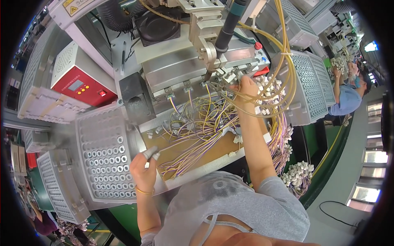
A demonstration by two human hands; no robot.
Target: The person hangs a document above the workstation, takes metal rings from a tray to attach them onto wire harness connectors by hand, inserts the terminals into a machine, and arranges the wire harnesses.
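My left hand [144, 170] is low at the left end of the brown work board [184, 158]. Pale covers sit on its thumb and forefinger, which pinch the end of a thin wire [176, 143] running toward the bundle. My right hand [247, 88] reaches to the right end of the metal fixture [168, 74], its fingers closed by a small metal clamp [230, 76]; what they hold is hidden. Small connectors with wires sit along the fixture's front edge. Purple, yellow and white wires [188, 153] lie tangled on the board.
A dark cylindrical tool [225, 33] stands over the fixture, with looped yellow tubes [290, 78] beside my right forearm. At left is a tray of metal ring parts [106, 168], below a red-fronted control box [78, 86]. More trays [310, 84] and a co-worker [349, 94] are at right.
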